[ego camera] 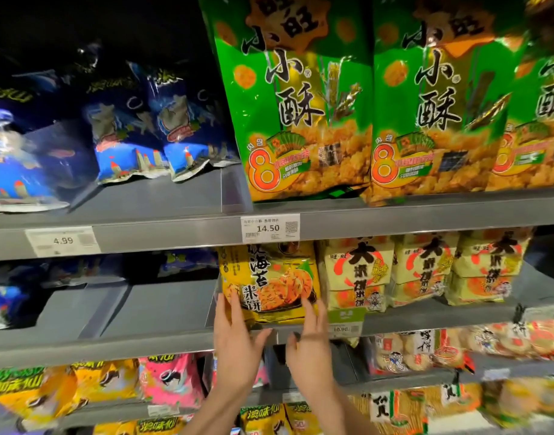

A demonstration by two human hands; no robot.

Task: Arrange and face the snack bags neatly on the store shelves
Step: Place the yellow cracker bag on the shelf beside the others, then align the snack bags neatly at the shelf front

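A: Hands first. The left hand (235,343) and the right hand (311,350) both lie with straight fingers against the lower front of the yellow rice-cracker bag (269,277), one near each bottom corner. Neither wraps around it.

B: Location of the bag?

A: It stands upright at the front lip of the middle shelf (144,312), label outward, just beside the cream cracker bags (357,277) on its right.

B: Handling?

A: I judge it light, with crinkly and probably slippery film. The contents are likely brittle crackers, so squeezing the face is inadvisable. It is best taken by the side seams or the bottom edge.

B: Obstructions?

A: The upper shelf's front edge, carrying the 14.50 price tag (269,227), sits close above the bag's top and leaves little room to lift. The cream bags crowd its right side, and a 10.90 label (343,329) sits by the right fingertips. Green bags (301,105) and blue bags (162,127) stand on the shelf above, well apart.
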